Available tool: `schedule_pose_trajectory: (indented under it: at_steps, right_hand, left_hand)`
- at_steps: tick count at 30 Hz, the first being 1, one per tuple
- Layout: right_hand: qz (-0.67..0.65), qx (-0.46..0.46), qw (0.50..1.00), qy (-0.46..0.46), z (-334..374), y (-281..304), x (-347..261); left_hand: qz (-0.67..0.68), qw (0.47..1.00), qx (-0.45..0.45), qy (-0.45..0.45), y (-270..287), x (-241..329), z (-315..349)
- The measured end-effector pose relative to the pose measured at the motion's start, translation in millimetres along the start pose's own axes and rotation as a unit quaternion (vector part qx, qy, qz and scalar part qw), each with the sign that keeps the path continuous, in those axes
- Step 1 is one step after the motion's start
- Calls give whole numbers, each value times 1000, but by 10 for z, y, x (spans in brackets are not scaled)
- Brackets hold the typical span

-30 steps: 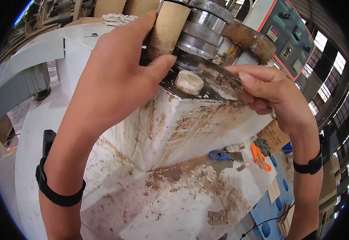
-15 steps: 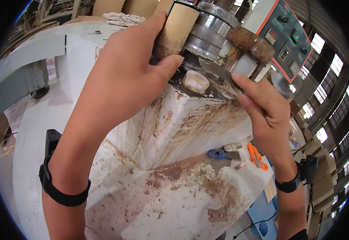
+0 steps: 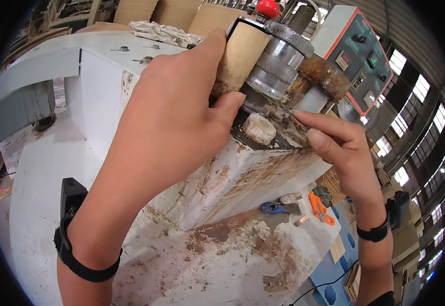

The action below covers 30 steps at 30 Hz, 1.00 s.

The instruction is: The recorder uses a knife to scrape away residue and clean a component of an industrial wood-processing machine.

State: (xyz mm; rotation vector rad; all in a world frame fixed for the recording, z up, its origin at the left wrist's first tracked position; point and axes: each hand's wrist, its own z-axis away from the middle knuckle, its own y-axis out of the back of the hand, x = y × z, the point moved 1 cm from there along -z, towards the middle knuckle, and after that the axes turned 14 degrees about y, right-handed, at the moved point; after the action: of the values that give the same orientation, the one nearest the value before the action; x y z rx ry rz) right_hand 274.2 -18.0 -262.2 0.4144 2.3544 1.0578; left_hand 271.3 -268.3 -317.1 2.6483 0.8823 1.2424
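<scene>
Right hand (image 3: 337, 145) slid nearer rusty roller (image 3: 324, 76), fingertips pinching its scraper; left hand (image 3: 176, 122) clenched around tan roller (image 3: 240, 51).

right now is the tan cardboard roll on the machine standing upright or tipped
Tipped: the tan cardboard roll leans to the right, its top near the red knob. The left hand grips its lower part, beside the knurled metal cylinder.

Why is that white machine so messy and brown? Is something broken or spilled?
Brown, crusty stains run down the white machine body and spread over the white ledge below, like dried drips. The round metal part by the right hand is coated in rusty brown grime. The left hand grips a tan cardboard-like cylinder. Nothing looks broken.
</scene>
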Motion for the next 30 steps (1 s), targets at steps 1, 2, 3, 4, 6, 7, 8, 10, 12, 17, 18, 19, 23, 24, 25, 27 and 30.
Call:
schedule_pose_trajectory:
  at_steps: [1,2,3,4,6,7,8,10,12,17,18,19,23,24,25,27,30]
  right_hand:
    - [2,0,1000,0,-25,46,-49]
    - [-42,-18,997,-58,-54,92,-105]
    - [-89,-38,989,-115,-71,116,-137]
    - [-90,-38,989,-115,-82,131,-159]
    - [-122,-59,978,-156,-91,147,-194]
    - [-123,-60,978,-156,-101,155,-221]
    - [-143,-61,971,-181,-108,156,-245]
    - [-165,-62,962,-206,-122,159,-268]
    - [-150,-60,959,-235,-130,171,-283]
    - [-147,-87,952,-255,-204,220,-333]
    - [-147,-98,949,-261,-216,241,-321]
    - [-148,-96,949,-261,-230,256,-310]
    - [-175,-137,935,-278,-268,280,-284]
    - [-190,-152,927,-285,-268,286,-259]
    - [-192,-150,927,-285,-264,300,-236]
    - [-188,-153,927,-286,-251,328,-206]
    - [-256,-175,909,-279,-182,445,-113]
  left_hand:
    - [2,1000,0,-1,1,3,-4]
    - [-3,1000,-2,-1,5,6,-11]
    - [-10,1000,-3,1,6,5,-12]
    - [-11,1000,-4,2,6,-1,-14]
    - [-15,1000,1,-14,9,-11,-14]
    - [-16,1000,0,-13,11,-9,-11]
    - [-15,1000,4,-17,12,-4,-7]
    - [-17,1000,7,-21,-2,-10,-8]
    - [-16,1000,6,-24,-22,-16,-14]
    - [-20,1000,-9,-3,36,22,-1]
    - [-15,1000,-17,6,35,30,-2]
    - [-16,1000,-19,5,33,34,0]
    - [4,999,-29,15,45,57,8]
    - [6,999,-37,29,35,55,-1]
    - [4,999,-39,28,25,52,-9]
    - [25,998,-54,38,8,51,-17]
    - [19,998,-46,46,11,80,-3]
